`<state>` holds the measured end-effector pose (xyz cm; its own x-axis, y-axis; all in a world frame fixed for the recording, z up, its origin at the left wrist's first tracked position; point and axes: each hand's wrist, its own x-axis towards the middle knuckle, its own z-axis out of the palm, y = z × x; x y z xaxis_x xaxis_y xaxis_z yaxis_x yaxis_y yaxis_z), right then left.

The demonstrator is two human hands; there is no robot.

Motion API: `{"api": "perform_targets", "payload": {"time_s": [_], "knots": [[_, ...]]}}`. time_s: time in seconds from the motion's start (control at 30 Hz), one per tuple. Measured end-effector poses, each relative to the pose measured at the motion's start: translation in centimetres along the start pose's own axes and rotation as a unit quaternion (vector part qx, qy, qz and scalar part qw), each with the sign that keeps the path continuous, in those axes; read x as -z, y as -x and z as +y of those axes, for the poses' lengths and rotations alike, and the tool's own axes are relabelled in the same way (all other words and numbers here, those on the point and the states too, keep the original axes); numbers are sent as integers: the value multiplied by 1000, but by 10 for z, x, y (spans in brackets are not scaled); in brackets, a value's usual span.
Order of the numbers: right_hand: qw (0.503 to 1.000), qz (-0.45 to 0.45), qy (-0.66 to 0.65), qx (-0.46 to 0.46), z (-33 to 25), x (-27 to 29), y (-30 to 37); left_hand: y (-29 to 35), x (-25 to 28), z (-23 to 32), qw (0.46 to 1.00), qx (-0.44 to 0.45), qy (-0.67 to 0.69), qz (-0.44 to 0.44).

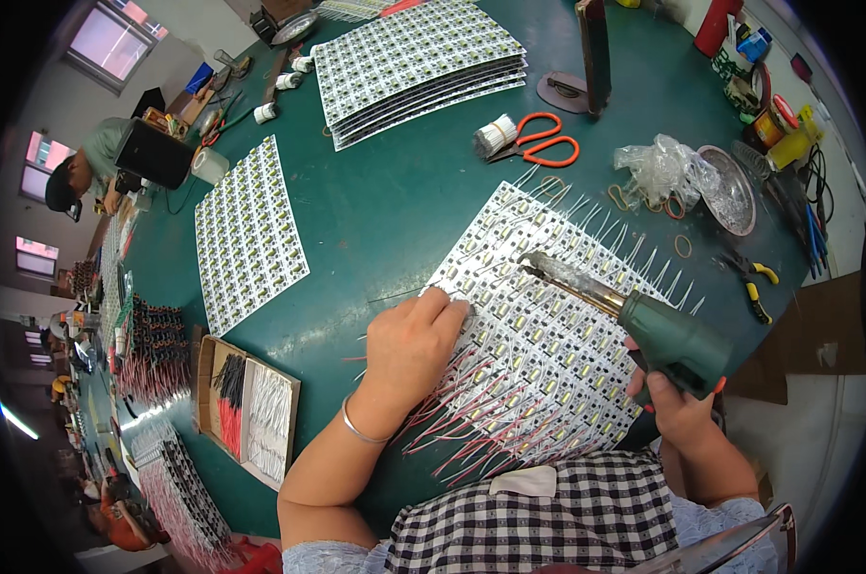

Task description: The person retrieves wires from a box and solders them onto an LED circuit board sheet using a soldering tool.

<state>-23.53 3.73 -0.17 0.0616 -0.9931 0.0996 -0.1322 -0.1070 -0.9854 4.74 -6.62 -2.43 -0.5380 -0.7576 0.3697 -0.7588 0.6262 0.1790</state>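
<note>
My right hand (677, 407) is wrapped round the handle of a green soldering gun (677, 340). Its blackened metal tip reaches over a white circuit board panel (538, 368) covered with rows of small components. Pinched together at the panel's left edge, the fingers of my left hand (418, 335) hold a thin wire (394, 298), whose dark length sticks out to the left. Red and white wires (461, 426) fringe the panel's lower left edge. More pale wires (634, 244) stand out along its upper right edge. My fingertips partly hide the wire's end.
Beyond the panel lie orange-handled scissors (548, 142), a wire bundle (495, 137) and a stack of panels (418, 72). Left are a single panel (251, 234) and a cardboard box (246, 411) of cut wires. Right are pliers (763, 287) and a metal dish (729, 206). Another person (88, 167) works far left.
</note>
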Motion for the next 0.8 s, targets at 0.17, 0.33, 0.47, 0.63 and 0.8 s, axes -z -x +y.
{"api": "perform_targets", "payload": {"time_s": [0.17, 0.33, 0.47, 0.63, 0.8], "knots": [[999, -11, -30, 11, 8, 2, 2, 9, 10, -5, 998, 54, 42, -17], [1000, 3, -5, -6, 8, 16, -3, 12, 53, -13, 985, 152, -3, 84], [988, 49, -97, -105, -7, 6, -8, 1, 47, 5, 993, 75, 7, 94], [980, -82, 178, 6, 0, 16, 1, 5, 9, 19, 999, 24, 24, 2], [978, -95, 185, -28, 1, 10, 6, 3, 0, 19, 999, 13, 39, -19]]}}
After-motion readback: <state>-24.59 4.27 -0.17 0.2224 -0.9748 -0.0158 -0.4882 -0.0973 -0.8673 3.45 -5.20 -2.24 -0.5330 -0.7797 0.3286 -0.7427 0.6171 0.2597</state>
